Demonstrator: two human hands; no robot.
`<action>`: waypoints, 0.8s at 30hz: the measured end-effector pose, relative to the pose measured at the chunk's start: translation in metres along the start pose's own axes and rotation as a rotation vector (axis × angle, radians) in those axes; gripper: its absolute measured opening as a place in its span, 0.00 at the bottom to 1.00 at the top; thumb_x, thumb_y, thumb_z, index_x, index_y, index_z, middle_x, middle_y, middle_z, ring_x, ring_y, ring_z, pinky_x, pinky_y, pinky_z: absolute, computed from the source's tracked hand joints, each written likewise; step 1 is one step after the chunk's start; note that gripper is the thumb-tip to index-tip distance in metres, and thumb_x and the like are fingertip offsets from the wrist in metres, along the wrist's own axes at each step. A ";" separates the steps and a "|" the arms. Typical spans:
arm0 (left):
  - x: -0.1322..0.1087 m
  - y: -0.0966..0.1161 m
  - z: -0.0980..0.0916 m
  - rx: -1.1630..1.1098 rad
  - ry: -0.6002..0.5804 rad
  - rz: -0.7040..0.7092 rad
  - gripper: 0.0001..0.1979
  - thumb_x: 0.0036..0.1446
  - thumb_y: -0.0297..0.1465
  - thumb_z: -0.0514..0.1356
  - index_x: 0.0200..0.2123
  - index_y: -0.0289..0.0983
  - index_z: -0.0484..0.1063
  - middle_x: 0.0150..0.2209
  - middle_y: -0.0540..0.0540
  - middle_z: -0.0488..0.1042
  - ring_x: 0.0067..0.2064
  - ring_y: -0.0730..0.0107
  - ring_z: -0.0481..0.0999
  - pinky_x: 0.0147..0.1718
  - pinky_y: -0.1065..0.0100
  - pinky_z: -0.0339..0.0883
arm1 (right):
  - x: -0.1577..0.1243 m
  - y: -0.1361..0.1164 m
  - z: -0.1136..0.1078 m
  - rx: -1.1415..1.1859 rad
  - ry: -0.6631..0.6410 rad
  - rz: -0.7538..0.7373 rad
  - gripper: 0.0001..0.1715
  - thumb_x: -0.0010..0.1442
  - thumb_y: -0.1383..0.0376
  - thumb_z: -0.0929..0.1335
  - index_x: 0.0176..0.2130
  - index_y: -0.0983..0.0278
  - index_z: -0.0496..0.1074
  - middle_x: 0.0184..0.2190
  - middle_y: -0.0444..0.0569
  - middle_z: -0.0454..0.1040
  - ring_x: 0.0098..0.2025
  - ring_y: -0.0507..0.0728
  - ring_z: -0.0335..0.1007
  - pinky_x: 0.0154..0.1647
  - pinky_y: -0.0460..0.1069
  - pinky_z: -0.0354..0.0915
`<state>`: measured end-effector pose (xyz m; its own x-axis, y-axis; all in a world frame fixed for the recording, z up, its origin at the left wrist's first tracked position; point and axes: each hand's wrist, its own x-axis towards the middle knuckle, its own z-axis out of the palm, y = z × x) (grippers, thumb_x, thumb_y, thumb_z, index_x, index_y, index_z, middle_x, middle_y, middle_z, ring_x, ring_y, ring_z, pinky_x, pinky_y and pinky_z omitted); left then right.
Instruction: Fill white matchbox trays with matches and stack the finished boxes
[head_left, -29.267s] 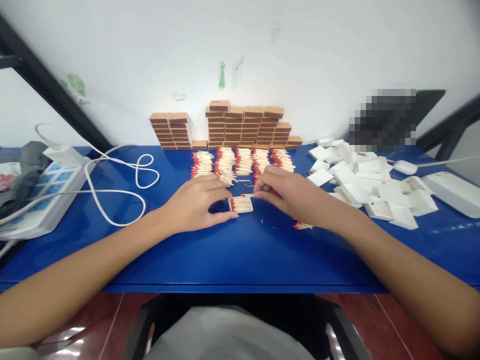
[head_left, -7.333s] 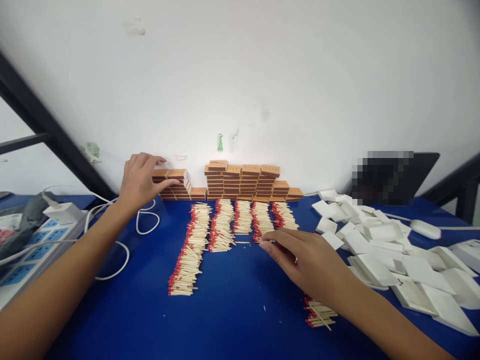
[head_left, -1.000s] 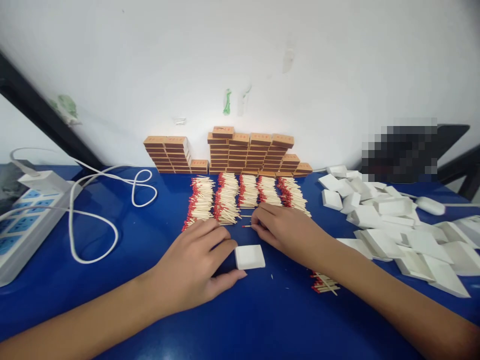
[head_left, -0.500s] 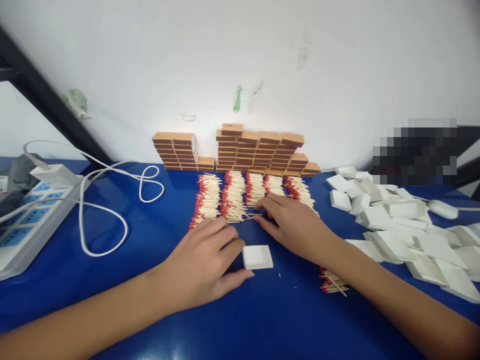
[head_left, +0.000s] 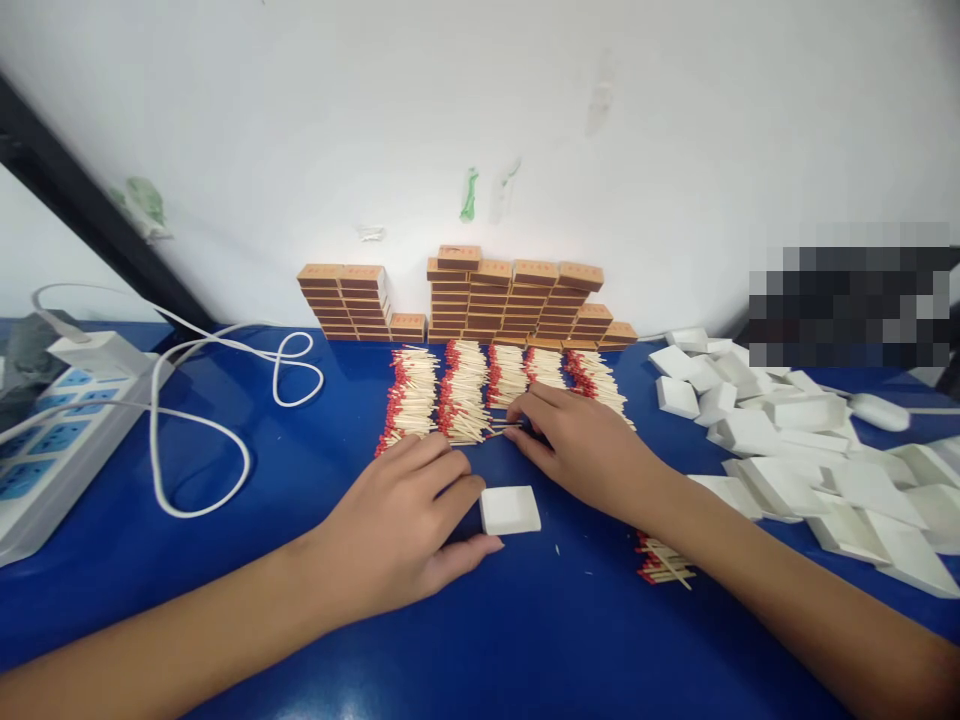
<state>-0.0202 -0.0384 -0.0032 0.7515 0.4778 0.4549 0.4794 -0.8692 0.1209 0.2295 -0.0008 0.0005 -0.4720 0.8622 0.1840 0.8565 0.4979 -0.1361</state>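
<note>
Five rows of red-headed matches [head_left: 465, 395] lie on the blue table. My right hand [head_left: 574, 440] is at the front of the middle rows, its thumb and fingertips pinched on the ends of a few loose matches [head_left: 504, 429]. My left hand [head_left: 412, 515] rests on the table, thumb and fingers apart, beside a small white tray [head_left: 511, 510]. That tray lies between the two hands, close to the left fingertips. A smaller pile of matches [head_left: 664, 562] is partly hidden under my right forearm.
Stacked brown matchboxes [head_left: 491, 298] stand against the wall. Many white trays [head_left: 810, 415] are heaped at the right, with a white cable among them. A power strip [head_left: 64, 440] and a looped white cable [head_left: 247, 470] lie at the left.
The whole view has shifted slightly. Both hands keep nearly the same places beside the white tray and the matches.
</note>
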 end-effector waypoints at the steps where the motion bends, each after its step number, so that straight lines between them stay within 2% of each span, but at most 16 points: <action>1: 0.000 -0.001 0.000 0.003 0.001 0.001 0.14 0.68 0.39 0.67 0.46 0.32 0.79 0.38 0.41 0.78 0.42 0.55 0.76 0.40 0.55 0.74 | 0.000 0.000 0.000 0.013 -0.002 0.000 0.06 0.74 0.65 0.68 0.44 0.64 0.76 0.42 0.52 0.79 0.42 0.60 0.78 0.40 0.52 0.66; 11: 0.001 -0.004 -0.003 0.038 0.022 -0.005 0.14 0.68 0.40 0.67 0.46 0.33 0.79 0.38 0.42 0.79 0.42 0.56 0.77 0.42 0.56 0.74 | -0.008 -0.001 -0.006 0.013 -0.084 0.024 0.07 0.74 0.64 0.70 0.40 0.64 0.76 0.39 0.50 0.81 0.37 0.58 0.79 0.35 0.52 0.66; 18: 0.002 -0.008 -0.003 0.059 0.041 -0.045 0.15 0.68 0.41 0.67 0.45 0.34 0.79 0.37 0.43 0.79 0.41 0.57 0.76 0.43 0.55 0.74 | -0.027 0.008 -0.015 0.027 0.084 -0.087 0.07 0.74 0.63 0.70 0.40 0.63 0.73 0.37 0.47 0.79 0.34 0.57 0.78 0.33 0.51 0.66; 24: 0.003 -0.007 -0.004 0.054 0.045 -0.049 0.14 0.67 0.39 0.68 0.46 0.33 0.78 0.38 0.43 0.79 0.41 0.56 0.77 0.42 0.55 0.74 | -0.037 -0.009 -0.015 0.019 0.176 -0.228 0.09 0.76 0.64 0.67 0.41 0.63 0.73 0.35 0.46 0.77 0.31 0.54 0.76 0.29 0.50 0.63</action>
<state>-0.0225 -0.0315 0.0007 0.7056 0.5126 0.4893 0.5401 -0.8360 0.0969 0.2419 -0.0386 0.0096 -0.6072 0.6988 0.3782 0.7274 0.6804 -0.0893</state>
